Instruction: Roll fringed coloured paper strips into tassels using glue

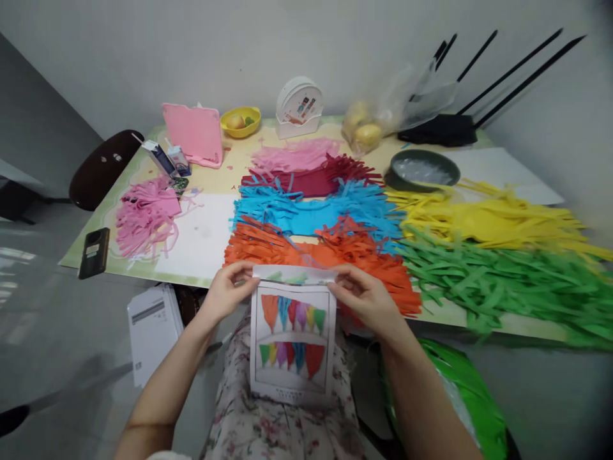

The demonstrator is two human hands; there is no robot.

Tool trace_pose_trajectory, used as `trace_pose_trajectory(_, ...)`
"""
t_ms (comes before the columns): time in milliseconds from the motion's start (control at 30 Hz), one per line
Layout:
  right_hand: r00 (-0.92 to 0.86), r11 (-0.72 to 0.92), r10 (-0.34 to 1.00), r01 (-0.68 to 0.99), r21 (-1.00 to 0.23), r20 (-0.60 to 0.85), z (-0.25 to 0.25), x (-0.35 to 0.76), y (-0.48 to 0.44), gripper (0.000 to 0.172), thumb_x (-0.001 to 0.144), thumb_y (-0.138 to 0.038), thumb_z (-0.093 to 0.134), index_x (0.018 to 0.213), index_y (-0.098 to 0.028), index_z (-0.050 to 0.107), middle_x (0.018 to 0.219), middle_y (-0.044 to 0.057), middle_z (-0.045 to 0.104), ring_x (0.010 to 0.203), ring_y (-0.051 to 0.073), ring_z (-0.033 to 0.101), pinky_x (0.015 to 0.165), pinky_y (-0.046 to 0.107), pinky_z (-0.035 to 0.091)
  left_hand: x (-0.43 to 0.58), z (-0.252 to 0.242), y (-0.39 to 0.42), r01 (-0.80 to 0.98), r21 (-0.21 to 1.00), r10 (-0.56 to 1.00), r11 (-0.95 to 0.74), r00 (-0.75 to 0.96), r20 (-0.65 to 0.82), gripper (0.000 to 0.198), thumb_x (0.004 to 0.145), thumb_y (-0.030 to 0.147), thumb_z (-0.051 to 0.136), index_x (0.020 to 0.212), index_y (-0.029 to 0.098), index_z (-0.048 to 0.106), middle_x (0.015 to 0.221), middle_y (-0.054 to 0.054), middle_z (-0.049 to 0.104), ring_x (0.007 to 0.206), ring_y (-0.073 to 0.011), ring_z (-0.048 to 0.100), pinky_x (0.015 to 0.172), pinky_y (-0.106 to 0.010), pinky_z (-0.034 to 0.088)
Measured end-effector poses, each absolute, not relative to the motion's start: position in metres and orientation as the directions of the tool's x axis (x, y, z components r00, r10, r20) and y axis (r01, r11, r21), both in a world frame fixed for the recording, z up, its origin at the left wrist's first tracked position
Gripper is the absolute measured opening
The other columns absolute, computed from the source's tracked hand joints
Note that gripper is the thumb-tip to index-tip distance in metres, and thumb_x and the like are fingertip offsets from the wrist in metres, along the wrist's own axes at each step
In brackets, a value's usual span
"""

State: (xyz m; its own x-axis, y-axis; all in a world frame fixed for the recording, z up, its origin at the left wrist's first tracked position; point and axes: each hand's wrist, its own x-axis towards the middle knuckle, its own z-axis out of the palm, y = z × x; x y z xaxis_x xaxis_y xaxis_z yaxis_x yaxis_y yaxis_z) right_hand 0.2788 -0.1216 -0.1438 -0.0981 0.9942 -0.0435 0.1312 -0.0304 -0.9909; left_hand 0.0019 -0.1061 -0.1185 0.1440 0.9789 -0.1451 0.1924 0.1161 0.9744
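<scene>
A printed sheet (pixel 293 383) with pictures of colourful tassel garlands is held upright above my lap. My left hand (pixel 230 291) pinches its top left corner, and my right hand (pixel 361 297) pinches the top right corner. The top edge is a folded strip with green marks. Just behind the sheet, fringed orange paper (pixel 368 255) lies on the table. Beyond it are stacks of fringed blue paper (pixel 311 214), dark red paper (pixel 306 182) and pink paper (pixel 301 154). Fringed yellow paper (pixel 488 220) and green paper (pixel 507 275) spread to the right.
A pink fringed bundle (pixel 146 217) and a phone (pixel 94 253) lie at the left. Behind stand a pink tablet case (pixel 194 133), drink cartons (pixel 160 158), a yellow bowl (pixel 241 122) and a white holder (pixel 299 108). A dark bowl (pixel 421 169) and black router (pixel 438 131) sit right.
</scene>
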Motion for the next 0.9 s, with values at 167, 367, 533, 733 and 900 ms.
trace_pose_trajectory(167, -0.217, 0.190, 0.968, 0.319, -0.929, 0.123, -0.140, 0.283, -0.120, 0.022, 0.086, -0.028, 0.059, 0.098, -0.022, 0.076, 0.087, 0.005, 0.065, 0.078, 0.016, 0.062, 0.068, 0.027, 0.051, -0.003, -0.117, -0.101, 0.294, 0.955, 0.959, -0.041, 0.279, -0.044, 0.022, 0.081, 0.028, 0.066, 0.098, 0.020, 0.078, 0.082, -0.006, 0.069, 0.077, -0.0156, 0.061, 0.074, -0.026, 0.049)
trace_pose_trajectory(367, -0.381, 0.250, 0.915, 0.281, -0.927, 0.131, -0.135, 0.287, -0.118, 0.028, 0.092, -0.033, 0.052, 0.101, -0.024, 0.077, 0.108, 0.009, 0.073, 0.102, 0.021, 0.067, 0.091, 0.037, 0.052, -0.006, -0.114, -0.097, 0.244, 0.969, 0.890, -0.047, 0.450, -0.070, 0.023, 0.085, 0.032, 0.063, 0.099, 0.022, 0.078, 0.115, -0.011, 0.072, 0.109, -0.0248, 0.064, 0.094, -0.034, 0.049)
trace_pose_trajectory(533, -0.320, 0.135, 0.947, 0.348, -0.928, 0.018, -0.130, 0.283, -0.117, 0.028, 0.090, -0.039, 0.056, 0.094, -0.021, 0.078, 0.098, 0.009, 0.076, 0.091, 0.022, 0.070, 0.083, 0.035, 0.054, 0.001, -0.110, -0.094, 0.307, 0.952, 0.896, 0.019, 0.418, -0.152, 0.025, 0.081, 0.036, 0.068, 0.093, 0.017, 0.078, 0.098, -0.010, 0.076, 0.093, -0.0233, 0.069, 0.081, -0.029, 0.052)
trace_pose_trajectory(733, -0.356, 0.142, 0.934, 0.389, -0.910, -0.007, -0.122, 0.283, -0.114, 0.030, 0.089, -0.038, 0.058, 0.105, -0.020, 0.076, 0.106, 0.010, 0.074, 0.097, 0.024, 0.068, 0.085, 0.037, 0.053, 0.004, -0.105, -0.085, 0.390, 0.917, 0.886, -0.087, 0.451, -0.107, 0.027, 0.081, 0.033, 0.067, 0.100, 0.018, 0.078, 0.095, -0.008, 0.076, 0.083, -0.0202, 0.068, 0.069, -0.024, 0.049)
trace_pose_trajectory(900, -0.334, 0.115, 0.942, 0.371, -0.922, -0.016, -0.116, 0.283, -0.113, 0.029, 0.087, -0.041, 0.060, 0.098, -0.021, 0.078, 0.100, 0.008, 0.076, 0.090, 0.024, 0.070, 0.081, 0.035, 0.054, 0.003, -0.097, -0.077, 0.390, 0.920, 0.855, -0.044, 0.491, -0.167, 0.025, 0.080, 0.032, 0.066, 0.096, 0.017, 0.079, 0.082, -0.007, 0.076, 0.063, -0.0148, 0.062, 0.053, -0.020, 0.044)
